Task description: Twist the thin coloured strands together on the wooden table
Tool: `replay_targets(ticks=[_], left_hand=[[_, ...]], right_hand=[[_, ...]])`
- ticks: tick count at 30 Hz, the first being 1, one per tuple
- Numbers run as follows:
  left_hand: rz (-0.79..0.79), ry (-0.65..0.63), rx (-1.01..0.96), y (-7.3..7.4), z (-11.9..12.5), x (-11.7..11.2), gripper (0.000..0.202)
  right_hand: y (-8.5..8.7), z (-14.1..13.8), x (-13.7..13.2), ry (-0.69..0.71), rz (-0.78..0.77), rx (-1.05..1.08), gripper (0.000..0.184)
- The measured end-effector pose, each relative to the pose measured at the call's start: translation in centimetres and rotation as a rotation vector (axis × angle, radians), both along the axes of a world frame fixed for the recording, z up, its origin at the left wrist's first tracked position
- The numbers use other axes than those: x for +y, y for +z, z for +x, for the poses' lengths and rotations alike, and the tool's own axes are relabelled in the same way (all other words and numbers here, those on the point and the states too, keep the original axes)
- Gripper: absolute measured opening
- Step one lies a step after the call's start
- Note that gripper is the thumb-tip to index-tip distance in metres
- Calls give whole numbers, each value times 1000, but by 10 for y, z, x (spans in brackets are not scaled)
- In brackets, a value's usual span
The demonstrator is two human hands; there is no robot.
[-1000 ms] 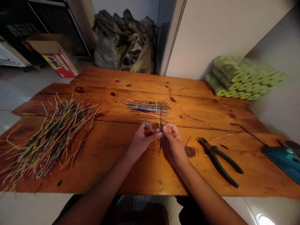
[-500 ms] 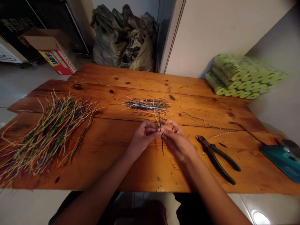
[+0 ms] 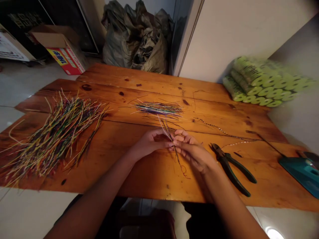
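Above the middle of the table, both hands meet on a small bunch of thin wires [image 3: 176, 156], dark with a pale strand among them. My left hand [image 3: 147, 143] pinches it between thumb and fingers from the left. From the right, my right hand [image 3: 195, 151] grips the same bunch at nearly the same spot. The wires fan out above the fingertips and trail below. Just beyond lies a flat bundle of coloured wires [image 3: 159, 108]. A loose reddish wire loop [image 3: 183, 171] is on the wood below the hands. Green-handled pliers [image 3: 233, 166] rest right of my right hand, jaws apart.
A large heap of coloured wires [image 3: 59, 136] covers the left of the wooden table [image 3: 139, 176]. Twisted cord [image 3: 216, 127] lies to the right, near a teal object [image 3: 299, 171]. Green-wrapped rolls [image 3: 259, 83] are stacked behind. Sacks [image 3: 134, 39] and an open carton [image 3: 64, 54] stand beyond.
My left hand has shifted slightly left and down. The bunch now leans, its upper ends left and its lower ends right. The whole view has shifted slightly.
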State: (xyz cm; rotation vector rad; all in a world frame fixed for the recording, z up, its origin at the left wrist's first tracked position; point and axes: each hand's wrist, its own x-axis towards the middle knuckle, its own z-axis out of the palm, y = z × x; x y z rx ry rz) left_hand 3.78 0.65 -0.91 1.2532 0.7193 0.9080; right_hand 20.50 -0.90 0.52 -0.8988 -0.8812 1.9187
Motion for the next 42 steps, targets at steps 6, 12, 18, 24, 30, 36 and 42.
replay_targets(ticks=[6,12,18,24,30,36,42], left_hand=[[131,-78,91,9,-10,2,18],[109,22,2,1,-2,0,16],[112,253,-118,-3,16,-5,13],[107,358,-148,4,19,-9,8],[85,457,-168,-1,21,-11,10],[186,436,-88,-4,16,-9,5],[604,389,340,0,0,-3,9]], right_hand=[[2,0,-2,62,-45,10,29],[0,-1,-3,26,-35,58,23],[5,-6,-3,-115,1,38,24],[7,-14,-7,-207,164,-41,21],[4,-17,-8,-254,373,-248,20],[0,-19,-9,-234,435,-373,29],[-5,-16,-6,-248,410,-411,28]])
